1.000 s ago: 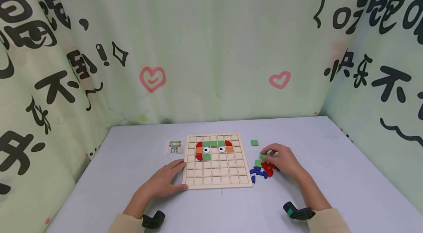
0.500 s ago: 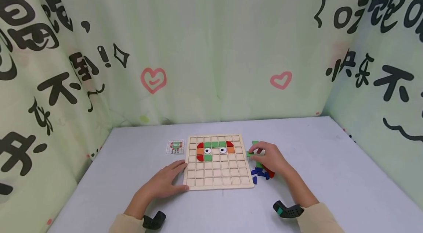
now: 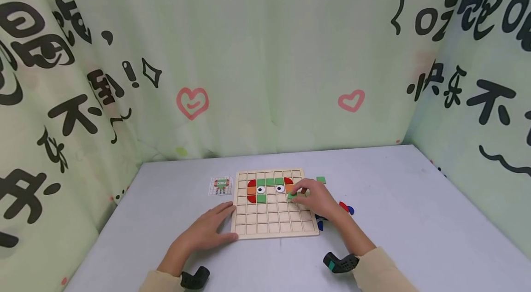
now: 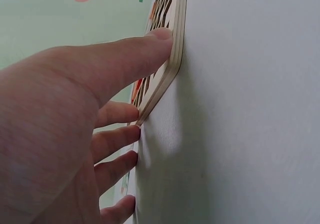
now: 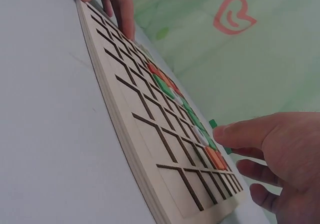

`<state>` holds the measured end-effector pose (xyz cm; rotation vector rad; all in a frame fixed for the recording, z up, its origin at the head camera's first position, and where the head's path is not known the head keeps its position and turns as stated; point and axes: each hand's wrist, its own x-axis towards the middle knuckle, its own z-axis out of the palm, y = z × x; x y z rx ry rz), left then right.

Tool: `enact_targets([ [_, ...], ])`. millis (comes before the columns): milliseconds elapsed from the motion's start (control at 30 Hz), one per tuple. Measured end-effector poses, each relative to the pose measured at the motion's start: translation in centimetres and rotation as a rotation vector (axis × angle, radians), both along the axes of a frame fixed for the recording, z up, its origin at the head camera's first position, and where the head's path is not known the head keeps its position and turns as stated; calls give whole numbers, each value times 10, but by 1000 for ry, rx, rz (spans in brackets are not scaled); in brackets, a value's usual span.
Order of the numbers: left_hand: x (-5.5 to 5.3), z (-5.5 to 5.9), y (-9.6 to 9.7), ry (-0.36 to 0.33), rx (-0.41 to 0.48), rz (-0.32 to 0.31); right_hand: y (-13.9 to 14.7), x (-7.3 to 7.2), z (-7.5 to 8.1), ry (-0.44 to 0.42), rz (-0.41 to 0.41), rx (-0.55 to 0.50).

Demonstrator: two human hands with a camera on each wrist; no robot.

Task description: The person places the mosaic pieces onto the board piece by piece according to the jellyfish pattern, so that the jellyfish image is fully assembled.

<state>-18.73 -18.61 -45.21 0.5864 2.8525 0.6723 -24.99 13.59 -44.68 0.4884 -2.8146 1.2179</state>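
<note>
Over the right part of the wooden grid board (image 3: 274, 224), my right hand (image 3: 318, 197) pinches a green square tile (image 3: 292, 196) between thumb and fingers. The tile is just below an orange square, close above or at the grid; contact cannot be told. My left hand (image 3: 209, 227) rests at the board's left side. In the left wrist view its thumb (image 4: 135, 51) lies on the board's edge and its fingertips touch or nearly touch the side. Red, orange and green pieces and two eye pieces (image 3: 260, 189) sit in the upper cells.
A small picture card (image 3: 221, 185) with a gridded figure lies left of the board. To the right are a loose green tile (image 3: 321, 180), red pieces (image 3: 343, 206) and blue pieces (image 3: 320, 225), partly behind the right arm. A printed curtain (image 3: 265, 52) surrounds the table.
My right hand has picked a green tile from the loose pieces and carried it left over the board. The left hand has stayed at the board's left side.
</note>
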Motion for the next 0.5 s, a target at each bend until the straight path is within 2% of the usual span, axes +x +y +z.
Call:
enact_targets([
  [300, 1, -1, 0, 3, 8, 1, -23, -2, 0, -18, 11, -26],
  [500, 0, -2, 0, 14, 1, 6, -34, -8, -3, -31, 25, -27],
])
